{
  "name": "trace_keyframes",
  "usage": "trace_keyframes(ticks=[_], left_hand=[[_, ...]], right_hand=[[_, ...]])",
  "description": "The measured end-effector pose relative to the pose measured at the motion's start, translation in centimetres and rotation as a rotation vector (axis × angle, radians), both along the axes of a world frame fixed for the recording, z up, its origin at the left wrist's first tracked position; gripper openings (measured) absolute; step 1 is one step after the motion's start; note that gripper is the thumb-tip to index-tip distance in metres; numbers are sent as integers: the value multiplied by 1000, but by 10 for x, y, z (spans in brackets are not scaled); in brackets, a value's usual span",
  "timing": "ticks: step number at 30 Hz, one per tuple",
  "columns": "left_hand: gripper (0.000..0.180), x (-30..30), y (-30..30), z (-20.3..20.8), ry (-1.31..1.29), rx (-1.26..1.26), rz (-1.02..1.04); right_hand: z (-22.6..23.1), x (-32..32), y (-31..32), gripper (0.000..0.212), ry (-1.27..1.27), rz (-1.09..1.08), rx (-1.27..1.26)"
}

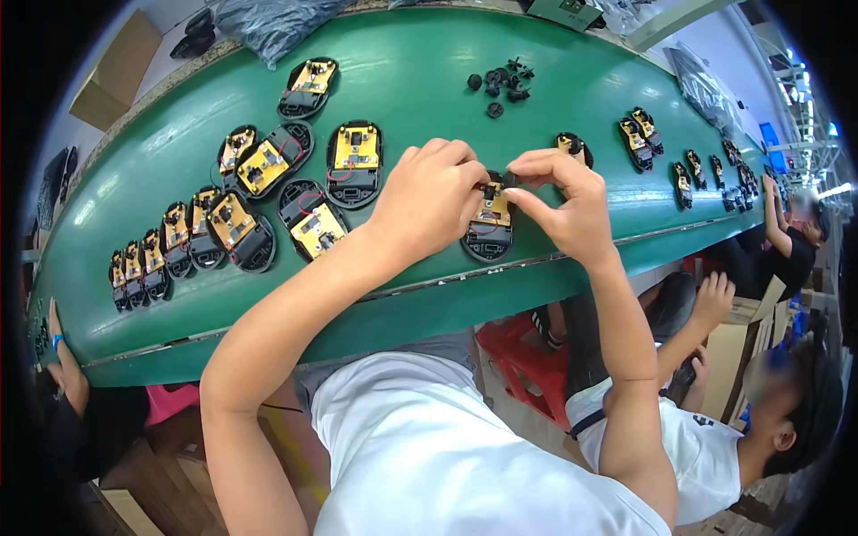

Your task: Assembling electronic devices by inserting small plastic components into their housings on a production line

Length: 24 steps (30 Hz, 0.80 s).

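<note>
An open computer mouse base, black with a yellow circuit board in it, lies near the front edge of the green bench between my hands. My left hand is curled against its left side, fingertips at the board's upper end and partly hidden. Over the upper right of the same base, my right hand pinches a small dark round part that looks like a scroll wheel. Farther back lies a loose cluster of black scroll wheels. Just left of my left hand sits another mouse base with its board and red wires.
Several more mouse bases crowd the bench's left side. One lies partly behind my right hand, others farther right. A co-worker sits close on my right by a red stool. Plastic bags lie along the far edge.
</note>
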State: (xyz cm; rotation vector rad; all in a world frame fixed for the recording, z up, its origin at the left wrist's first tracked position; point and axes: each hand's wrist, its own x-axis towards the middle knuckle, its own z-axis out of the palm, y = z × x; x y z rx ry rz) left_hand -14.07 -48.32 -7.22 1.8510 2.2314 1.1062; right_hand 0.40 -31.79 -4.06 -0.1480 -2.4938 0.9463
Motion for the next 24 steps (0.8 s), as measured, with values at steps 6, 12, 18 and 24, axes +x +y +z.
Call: trace_keyframes(ticks=[6,12,18,24], left_hand=[[28,11,-15,-10,-30,107,77],[31,16,-15,-10,16,96,83],[23,24,-9,-17,-8,163,146],[20,13,-5,-16,0,242,161]], right_hand=[[-10,-3,-22,25,5,6,9],[-6,2,-15,24,-70,7,114],[3,3,-15,23,-104,59,167],[13,5,-15,24,-5,-76,-108]])
